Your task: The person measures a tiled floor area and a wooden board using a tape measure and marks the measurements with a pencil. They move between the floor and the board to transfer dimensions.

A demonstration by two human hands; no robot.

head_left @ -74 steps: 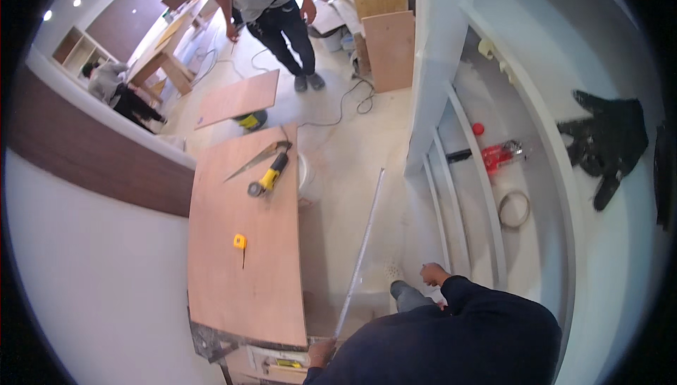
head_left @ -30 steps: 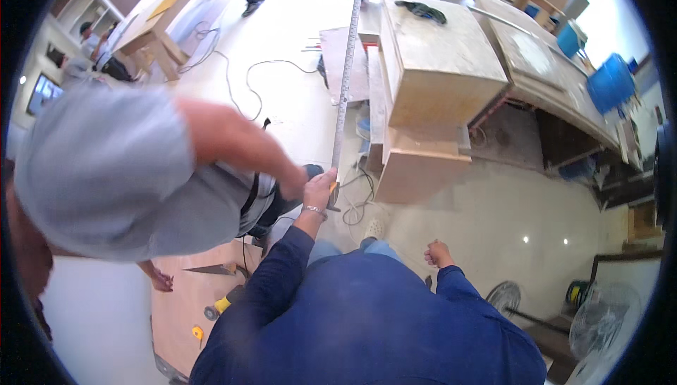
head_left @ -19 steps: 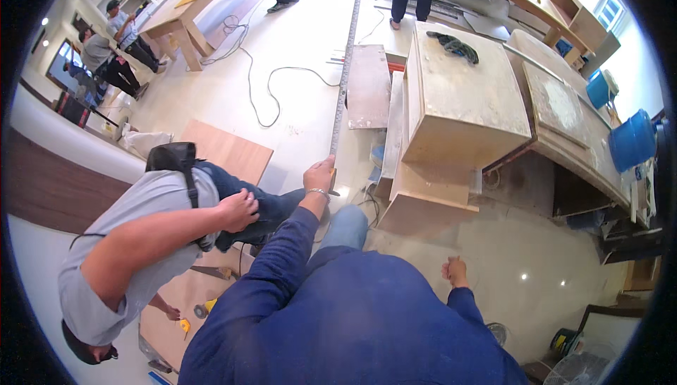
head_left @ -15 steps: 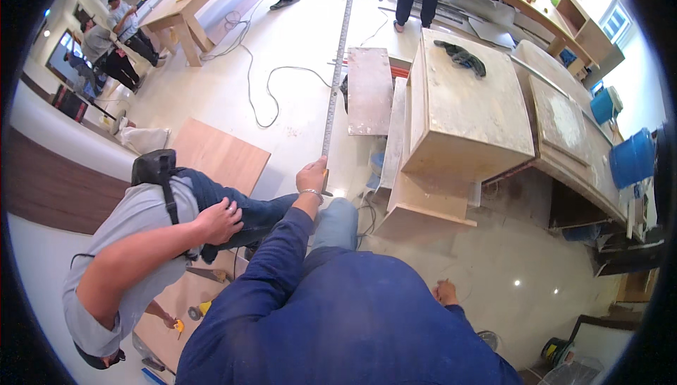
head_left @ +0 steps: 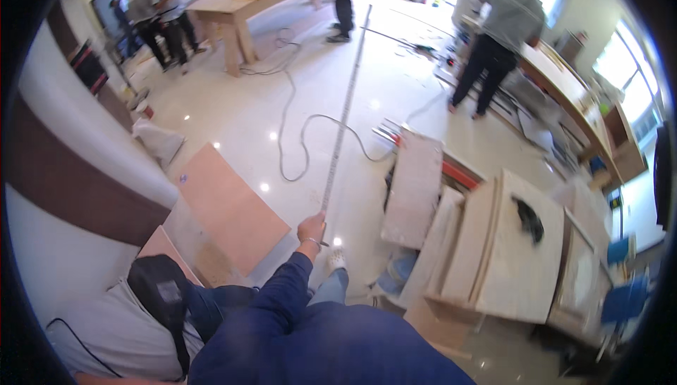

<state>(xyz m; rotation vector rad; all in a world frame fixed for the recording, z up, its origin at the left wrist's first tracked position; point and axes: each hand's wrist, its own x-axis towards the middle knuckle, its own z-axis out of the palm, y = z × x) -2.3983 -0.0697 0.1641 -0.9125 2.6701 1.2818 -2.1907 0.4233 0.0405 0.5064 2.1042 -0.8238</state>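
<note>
My left hand (head_left: pixel 309 230) grips a tape measure, its long blade (head_left: pixel 344 113) stretched ahead over the white floor, with the far end near a dark line on the ground. My right hand is out of view, with my body filling the lower edge. A co-worker in grey (head_left: pixel 106 321), wearing a black bag (head_left: pixel 155 283), is bent down at my lower left. Light plywood panels (head_left: pixel 233 209) lie left of my tape. To its right are a pale board (head_left: pixel 412 187) and a stained wooden box (head_left: pixel 525 258) with a dark glove (head_left: pixel 527 219) on top.
A looping cable (head_left: pixel 303 138) crosses the floor. At the back left, co-workers (head_left: pixel 151 18) stand by a wooden table (head_left: pixel 211 5); another (head_left: pixel 342 4) stands centre back. A co-worker (head_left: pixel 504 25) is at the right bench (head_left: pixel 564 82). Blue buckets (head_left: pixel 620 293) sit at the lower right.
The view has tilted up and moved forward along the floor. My left hand still holds the tape; my right hand has dropped from view. The nearby co-worker is lower in the picture.
</note>
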